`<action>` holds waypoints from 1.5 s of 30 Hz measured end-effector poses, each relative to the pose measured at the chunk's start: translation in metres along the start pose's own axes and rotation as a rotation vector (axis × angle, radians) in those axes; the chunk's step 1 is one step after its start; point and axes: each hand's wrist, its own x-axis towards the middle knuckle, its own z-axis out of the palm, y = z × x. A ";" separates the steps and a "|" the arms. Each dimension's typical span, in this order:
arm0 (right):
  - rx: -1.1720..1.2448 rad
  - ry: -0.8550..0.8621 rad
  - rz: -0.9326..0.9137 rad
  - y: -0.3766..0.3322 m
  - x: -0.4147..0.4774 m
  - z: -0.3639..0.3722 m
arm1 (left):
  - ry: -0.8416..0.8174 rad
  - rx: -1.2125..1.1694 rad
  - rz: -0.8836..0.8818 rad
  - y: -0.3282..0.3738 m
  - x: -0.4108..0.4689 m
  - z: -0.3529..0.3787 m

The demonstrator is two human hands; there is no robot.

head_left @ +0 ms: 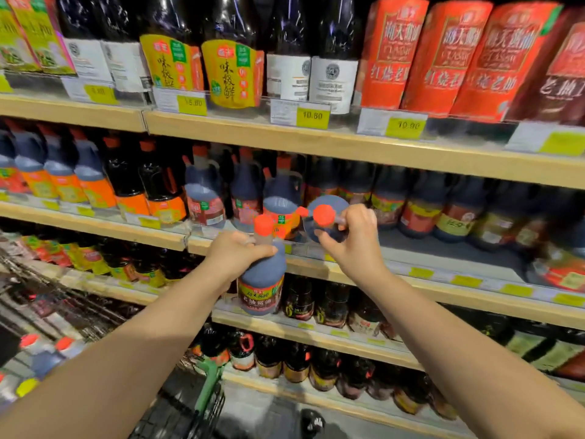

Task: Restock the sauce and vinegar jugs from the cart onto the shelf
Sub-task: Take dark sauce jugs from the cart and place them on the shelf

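My left hand [235,253] grips the neck of a dark sauce jug [262,280] with a red cap and red-green label, held upright in front of the middle shelf [443,274]. My right hand [354,236] holds a second dark jug [327,217] by its handle, tipped so its red cap faces me, at the shelf's front edge. Similar jugs [281,204] stand on the shelf just behind both.
A bare stretch of the middle shelf [449,248] lies right of my right hand. A cart [47,353] with more red-capped jugs sits at lower left, its green handle [209,384] near my left arm. Shelves above and below are packed with bottles and price tags.
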 end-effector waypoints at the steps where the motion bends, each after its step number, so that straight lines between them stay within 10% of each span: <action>1: 0.004 0.013 -0.021 0.008 0.004 0.006 | 0.007 0.011 0.002 -0.002 0.005 0.004; 13: 0.210 -0.194 0.497 0.089 0.077 0.049 | -0.033 0.024 -0.062 -0.016 0.038 0.019; 28: 0.417 -0.119 0.574 0.110 0.069 0.080 | -0.068 -0.017 -0.049 -0.023 0.050 0.023; 34: 0.159 0.003 0.453 0.083 0.000 0.068 | -0.122 -0.290 -0.316 0.001 0.037 0.025; 39: 0.102 -0.269 0.325 0.030 -0.073 0.059 | -0.169 -0.646 -0.536 0.040 0.015 0.028; 45: -0.068 -0.326 0.522 -0.018 -0.108 0.065 | -0.266 -0.882 -0.647 0.062 -0.016 0.054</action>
